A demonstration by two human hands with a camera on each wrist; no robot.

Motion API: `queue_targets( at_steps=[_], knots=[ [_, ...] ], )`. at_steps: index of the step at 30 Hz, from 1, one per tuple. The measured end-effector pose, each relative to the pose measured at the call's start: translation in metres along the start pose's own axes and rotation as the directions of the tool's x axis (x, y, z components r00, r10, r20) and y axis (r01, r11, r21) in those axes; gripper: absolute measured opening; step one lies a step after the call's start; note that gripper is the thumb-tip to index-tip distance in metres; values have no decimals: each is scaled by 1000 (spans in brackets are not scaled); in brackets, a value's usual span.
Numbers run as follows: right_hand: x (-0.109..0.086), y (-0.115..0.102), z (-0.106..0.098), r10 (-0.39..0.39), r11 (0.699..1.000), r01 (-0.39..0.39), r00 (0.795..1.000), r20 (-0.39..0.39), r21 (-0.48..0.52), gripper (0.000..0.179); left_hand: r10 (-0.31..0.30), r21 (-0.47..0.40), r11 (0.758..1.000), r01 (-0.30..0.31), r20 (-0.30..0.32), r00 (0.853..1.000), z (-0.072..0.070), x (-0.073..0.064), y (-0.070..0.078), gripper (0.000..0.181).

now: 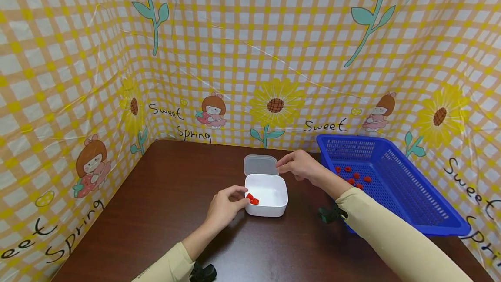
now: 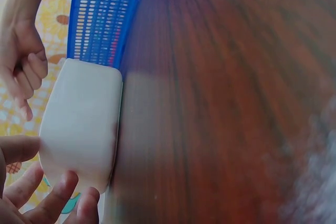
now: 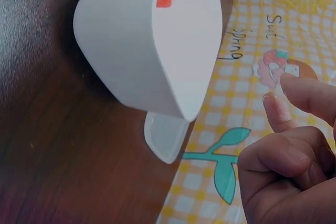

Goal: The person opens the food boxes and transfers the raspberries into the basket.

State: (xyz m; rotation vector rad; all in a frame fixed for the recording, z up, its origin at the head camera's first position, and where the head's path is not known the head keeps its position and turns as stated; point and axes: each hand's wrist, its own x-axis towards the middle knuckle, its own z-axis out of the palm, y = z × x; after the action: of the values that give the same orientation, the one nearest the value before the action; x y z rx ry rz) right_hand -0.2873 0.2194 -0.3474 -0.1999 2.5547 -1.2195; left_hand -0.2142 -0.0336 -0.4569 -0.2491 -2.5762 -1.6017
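While the left hand [image 1: 226,205], fingers relaxed, touches the white box [image 1: 268,210] at centre frame | right hand [image 1: 302,165], loosely curled, holding nothing, hovers beside the translucent lid [image 1: 259,165] | blue basket [image 1: 393,199], right

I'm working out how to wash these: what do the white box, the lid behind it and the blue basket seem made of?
The white box looks like smooth opaque plastic: soft sheen, rounded corners; ceramic isn't ruled out. The lid seems translucent plastic: the dark table seemingly shows through. The blue basket is likely molded plastic, semi-matte: even color, regular slots.
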Motion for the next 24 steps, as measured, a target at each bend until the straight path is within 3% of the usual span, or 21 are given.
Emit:
queue_targets(
  at_steps=[24],
  knots=[
    [11,12,51,26,1000,-27,997,72,12,23,-3,3,1000,3,9,1000,0,1,-1,26]
  ],
)
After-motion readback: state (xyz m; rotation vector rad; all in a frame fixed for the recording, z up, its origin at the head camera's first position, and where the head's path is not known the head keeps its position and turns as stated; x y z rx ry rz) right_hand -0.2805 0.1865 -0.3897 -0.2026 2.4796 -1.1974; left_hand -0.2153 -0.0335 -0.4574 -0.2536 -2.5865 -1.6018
